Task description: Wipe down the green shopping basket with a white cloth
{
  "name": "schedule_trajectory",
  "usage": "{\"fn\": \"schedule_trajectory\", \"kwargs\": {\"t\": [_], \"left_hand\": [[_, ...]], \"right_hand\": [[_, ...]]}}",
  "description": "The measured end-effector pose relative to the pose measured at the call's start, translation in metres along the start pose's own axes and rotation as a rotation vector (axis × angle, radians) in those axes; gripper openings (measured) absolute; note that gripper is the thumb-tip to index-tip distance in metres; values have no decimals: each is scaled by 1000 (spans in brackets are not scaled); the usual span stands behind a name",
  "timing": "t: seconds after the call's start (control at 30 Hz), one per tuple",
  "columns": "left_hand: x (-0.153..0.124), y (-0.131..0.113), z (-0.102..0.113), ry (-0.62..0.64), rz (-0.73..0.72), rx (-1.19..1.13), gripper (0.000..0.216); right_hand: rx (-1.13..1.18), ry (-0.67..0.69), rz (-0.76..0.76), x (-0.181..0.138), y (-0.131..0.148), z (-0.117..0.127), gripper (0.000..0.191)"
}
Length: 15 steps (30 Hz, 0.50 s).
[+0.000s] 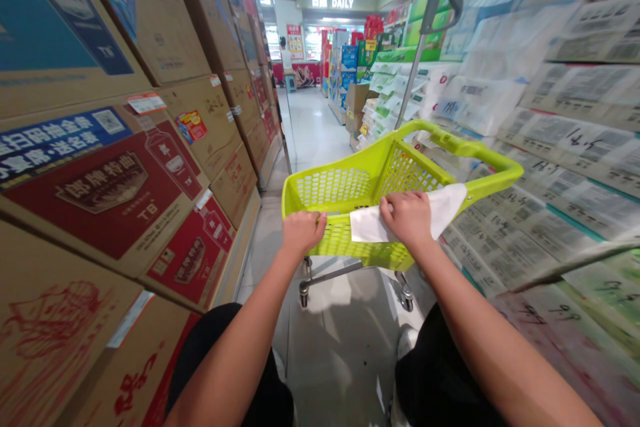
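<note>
A lime-green shopping cart (pixel 390 250) with perforated plastic walls stands sideways in front of me on metal legs and casters. My left hand (pixel 303 232) is closed over the near rim at its left end. On the same rim, further right, my right hand (pixel 409 215) presses a white cloth (pixel 373 225) against the edge, fingers curled. The cloth drapes over the outside of the wall and up toward the handle (pixel 493 163). Inside, the basket shows a dark marking low down, partly hidden by the rim. What lies under my palms is hidden.
Stacked cartons (pixel 100 187) line the left side closely. On the right rise stacks of wrapped paper packs (pixel 560 153). A pole with a grey grip (pixel 443 3) stands behind the cart. Down the tiled aisle (pixel 313 123) are more displays, a person (pixel 286 57) and a stool (pixel 291 83).
</note>
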<state>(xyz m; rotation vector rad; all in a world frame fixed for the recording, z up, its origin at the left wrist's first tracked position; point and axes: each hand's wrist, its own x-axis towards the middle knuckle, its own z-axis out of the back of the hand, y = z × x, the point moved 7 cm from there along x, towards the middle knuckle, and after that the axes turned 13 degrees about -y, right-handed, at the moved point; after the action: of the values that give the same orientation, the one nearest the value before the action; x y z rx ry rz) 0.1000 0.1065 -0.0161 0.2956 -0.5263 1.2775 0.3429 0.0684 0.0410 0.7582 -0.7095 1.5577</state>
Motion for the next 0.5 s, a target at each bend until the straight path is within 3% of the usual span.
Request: {"fn": "schedule_trajectory", "kwargs": {"t": [0.23,0.3,0.5], "left_hand": [[1,-6,0,7,1,-8,59],[1,-4,0,10,20,0,60],[3,4,-3,26,73,27,70]], "right_hand": [[102,88,176,-20,71,-12,36],[77,85,185,-18,67,-13,39],[51,72,116,-7,15,-6,39]]}}
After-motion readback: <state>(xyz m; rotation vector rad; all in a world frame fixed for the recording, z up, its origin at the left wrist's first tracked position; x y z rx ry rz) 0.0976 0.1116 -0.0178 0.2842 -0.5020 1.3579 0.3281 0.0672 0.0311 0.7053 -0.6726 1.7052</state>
